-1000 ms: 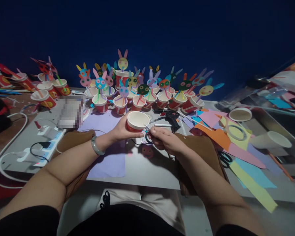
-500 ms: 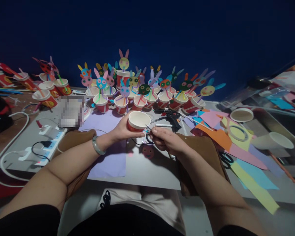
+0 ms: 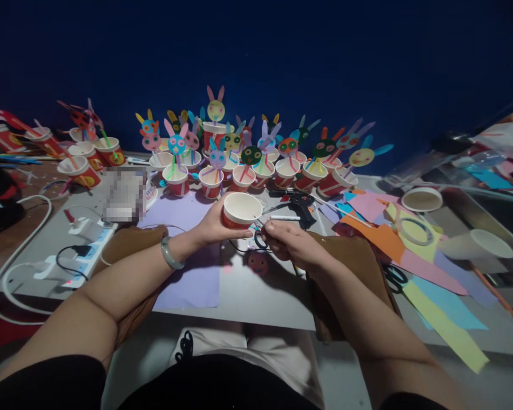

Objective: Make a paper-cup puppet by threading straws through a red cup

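Note:
A red paper cup with a white inside (image 3: 243, 208) is held up over the table, its mouth tilted toward me. My left hand (image 3: 211, 223) wraps round its left side, thumb along the bottom. Beside the cup's right rim, my right hand (image 3: 287, 239) is closed on a small pair of scissors (image 3: 260, 234); a dark finger loop shows under the fingers and the metal part meets the rim. Below the hands a round pink paper face (image 3: 257, 263) lies on the table in shadow. Purple paper (image 3: 188, 285) lies under my left forearm.
Several red cups with paper rabbits (image 3: 211, 181) stand along the back. A black glue gun (image 3: 303, 209) lies behind my right hand. Coloured paper (image 3: 444, 319), a tape roll (image 3: 415, 232) and black-handled scissors (image 3: 395, 277) are at right. A power strip (image 3: 88, 256) is at left.

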`<state>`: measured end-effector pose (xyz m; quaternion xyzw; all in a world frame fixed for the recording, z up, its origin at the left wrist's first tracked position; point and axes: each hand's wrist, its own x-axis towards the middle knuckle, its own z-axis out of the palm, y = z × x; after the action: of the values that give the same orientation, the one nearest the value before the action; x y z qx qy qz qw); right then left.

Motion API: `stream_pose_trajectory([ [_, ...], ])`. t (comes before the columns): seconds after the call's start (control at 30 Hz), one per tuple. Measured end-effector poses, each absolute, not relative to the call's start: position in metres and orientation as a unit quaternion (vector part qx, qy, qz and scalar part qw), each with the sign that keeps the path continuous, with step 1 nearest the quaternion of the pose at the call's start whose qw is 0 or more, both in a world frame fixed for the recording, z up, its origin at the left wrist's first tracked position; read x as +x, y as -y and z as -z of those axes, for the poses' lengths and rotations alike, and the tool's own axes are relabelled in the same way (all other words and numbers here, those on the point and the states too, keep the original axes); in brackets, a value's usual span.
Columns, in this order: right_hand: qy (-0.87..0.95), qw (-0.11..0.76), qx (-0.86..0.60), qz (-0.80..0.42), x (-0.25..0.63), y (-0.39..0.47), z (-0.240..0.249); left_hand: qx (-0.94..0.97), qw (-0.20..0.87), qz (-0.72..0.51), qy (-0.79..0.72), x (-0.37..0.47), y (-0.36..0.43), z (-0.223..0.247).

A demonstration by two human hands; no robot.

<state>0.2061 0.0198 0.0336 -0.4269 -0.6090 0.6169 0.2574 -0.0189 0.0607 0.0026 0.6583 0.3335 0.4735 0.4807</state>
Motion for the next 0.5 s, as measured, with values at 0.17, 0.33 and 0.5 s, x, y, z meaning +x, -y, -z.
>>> stream_pose_trajectory([
  [0.17, 0.705, 0.313, -0.454, -0.446, 0.2030, -0.0185, -0.0292, 0.663, 0.465, -0.474, -0.347, -0.0196, -0.0614, -0.0022],
  [0.33, 0.766, 0.325, -0.490, -0.261, 0.2014, -0.0153, -0.0266, 0.658, 0.467, -0.479, -0.345, -0.0197, -0.0612, -0.0041],
  [0.5, 0.586, 0.282, -0.426, -0.629, 0.2037, -0.0181, -0.0338, 0.660, 0.476, -0.474, -0.337, -0.0190, -0.0607, -0.0057],
])
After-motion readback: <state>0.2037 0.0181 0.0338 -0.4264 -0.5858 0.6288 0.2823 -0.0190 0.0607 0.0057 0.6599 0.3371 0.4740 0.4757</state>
